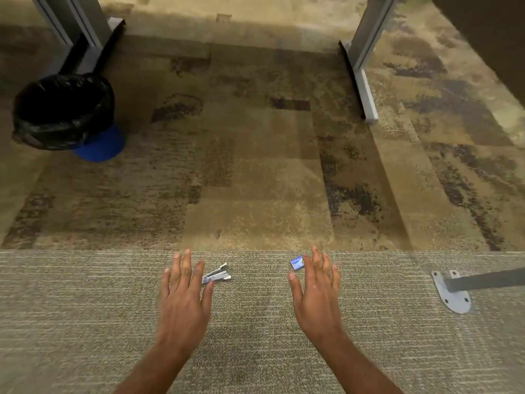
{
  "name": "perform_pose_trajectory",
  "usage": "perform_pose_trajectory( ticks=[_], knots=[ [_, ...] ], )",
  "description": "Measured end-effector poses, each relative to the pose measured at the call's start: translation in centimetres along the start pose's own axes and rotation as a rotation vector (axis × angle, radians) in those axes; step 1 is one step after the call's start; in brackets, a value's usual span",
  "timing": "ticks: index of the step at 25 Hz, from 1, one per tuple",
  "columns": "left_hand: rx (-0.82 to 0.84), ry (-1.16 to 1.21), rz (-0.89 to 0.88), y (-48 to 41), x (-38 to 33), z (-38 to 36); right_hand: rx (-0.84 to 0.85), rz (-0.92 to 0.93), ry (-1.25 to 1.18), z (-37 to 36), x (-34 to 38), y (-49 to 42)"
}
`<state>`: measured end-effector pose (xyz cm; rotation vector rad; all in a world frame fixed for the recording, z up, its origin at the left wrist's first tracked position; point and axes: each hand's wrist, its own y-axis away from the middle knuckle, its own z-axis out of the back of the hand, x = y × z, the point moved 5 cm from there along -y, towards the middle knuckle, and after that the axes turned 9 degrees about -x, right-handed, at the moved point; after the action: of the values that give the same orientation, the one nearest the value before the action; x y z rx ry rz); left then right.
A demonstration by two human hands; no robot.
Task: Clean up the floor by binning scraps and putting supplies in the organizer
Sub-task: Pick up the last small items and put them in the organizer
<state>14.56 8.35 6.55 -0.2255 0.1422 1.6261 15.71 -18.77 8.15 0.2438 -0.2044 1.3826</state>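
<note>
A small silver stapler [218, 274] lies on the grey carpet just right of the fingertips of my left hand [184, 297], which is spread flat and holds nothing. A little blue box of staples [297, 263] lies on the carpet at the fingertips of my right hand [315, 291], also spread and holding nothing. A blue bin with a black liner [64, 112] stands far off at the upper left. No organizer shows in this view.
Grey desk legs [85, 27] rise at the upper left and another desk leg [366, 61] at the upper right. A metal floor bracket [451, 291] with a dark bar sits at the right. Patterned brown carpet [255, 166] stretches ahead.
</note>
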Motion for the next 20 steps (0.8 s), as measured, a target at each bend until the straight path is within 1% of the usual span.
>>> perform_pose_trajectory(
  ticks=[5,8,10,13,16,18,20],
  knots=[
    [0.176,-0.030,0.039,-0.6,2.0,-7.6,0.079,-0.062,0.006,-7.6,-3.5,-2.1],
    [0.228,-0.019,0.037,-1.3,2.3,-10.6,0.123,-0.116,-0.015,-10.7,-5.1,-3.9],
    [0.234,-0.038,0.012,-1.7,2.0,-11.8,0.155,-0.122,0.012,-12.2,-6.0,-4.6],
    [0.170,-0.056,-0.013,-2.2,1.7,-12.5,0.170,-0.102,0.045,-13.6,-6.7,-5.0],
    [0.151,-0.052,-0.042,-2.8,1.2,-12.8,0.119,-0.079,0.073,-13.8,-6.6,-5.5],
    [0.160,-0.054,-0.061,-3.2,0.8,-12.7,0.068,-0.054,0.080,-13.6,-6.1,-6.1],
    [0.174,-0.079,-0.087,-3.6,0.5,-12.8,0.051,-0.047,0.097,-13.4,-5.6,-6.5]
  ],
)
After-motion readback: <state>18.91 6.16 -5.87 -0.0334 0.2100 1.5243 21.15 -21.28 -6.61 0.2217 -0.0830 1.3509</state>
